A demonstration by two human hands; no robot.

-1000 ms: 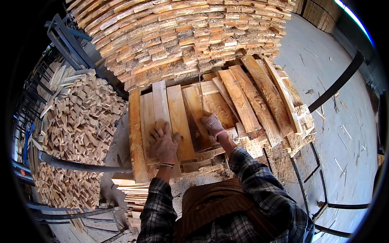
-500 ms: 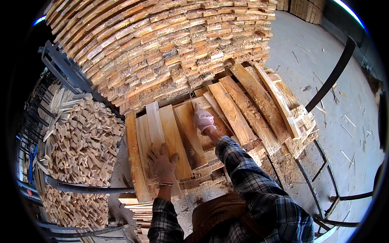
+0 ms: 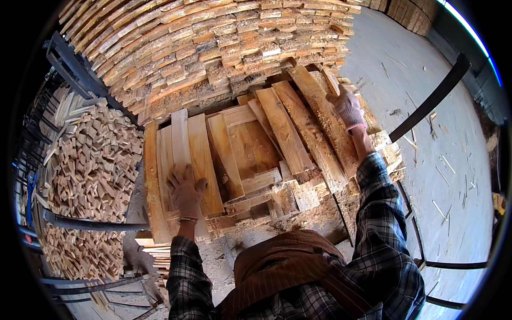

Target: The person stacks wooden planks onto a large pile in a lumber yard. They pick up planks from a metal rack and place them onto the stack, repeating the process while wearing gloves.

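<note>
My left hand (image 3: 186,194), in a pale glove, lies with fingers spread on a light plank (image 3: 181,140) at the left of the layer of boards. Beside that plank lies a yellowish board (image 3: 201,160). At the far right of the layer my right hand (image 3: 349,109), also gloved, is closed round a narrow board (image 3: 330,81), which hand and forearm partly cover. Next to it is a long sawdust-covered board (image 3: 322,106). Between my hands, several boards lie slanted around a recessed brown board (image 3: 250,144).
A tall stack of rough boards (image 3: 213,53) rises behind. Short wood offcuts (image 3: 90,160) fill a rack at the left, with a dark metal bar (image 3: 96,221) across it. Another dark bar (image 3: 432,98) sticks up at the right. Splinters litter the grey floor (image 3: 453,160).
My right hand has moved from the middle of the layer to the narrow board at the far right. My left hand stays on the light plank. The view has shifted slightly.
</note>
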